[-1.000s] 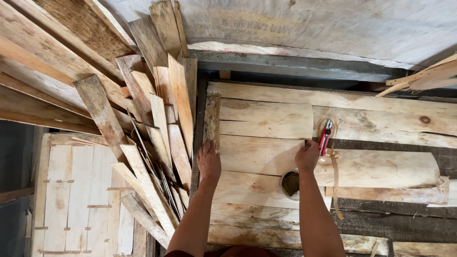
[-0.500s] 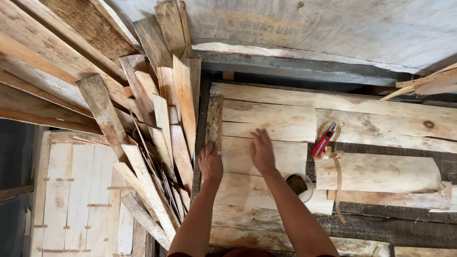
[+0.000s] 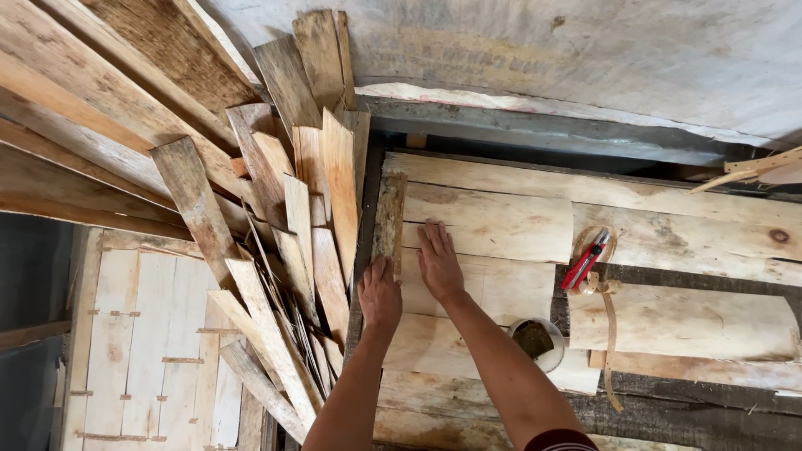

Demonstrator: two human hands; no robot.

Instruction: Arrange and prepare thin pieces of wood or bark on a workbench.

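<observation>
My left hand [image 3: 380,292] rests at the left edge of the pale wooden sheets, its fingers touching the lower end of a narrow rough strip of wood [image 3: 388,215] that stands along that edge. Just to its right, my right hand [image 3: 438,260] lies flat, palm down with fingers spread, on a pale veneer sheet [image 3: 493,224]. Neither hand grips anything that I can see. More pale sheets [image 3: 668,321] overlap across the work surface to the right.
A red utility knife [image 3: 586,260] lies on a roll of brown tape right of my hands. A small white pot [image 3: 536,342] sits beside my right forearm. A heap of loose wood strips [image 3: 276,250] slants at the left; a taped panel [image 3: 154,334] lies below it.
My right hand has moved left from near the red knife across the sheets and now lies flat beside my left hand. My left hand has stayed near the left edge.
</observation>
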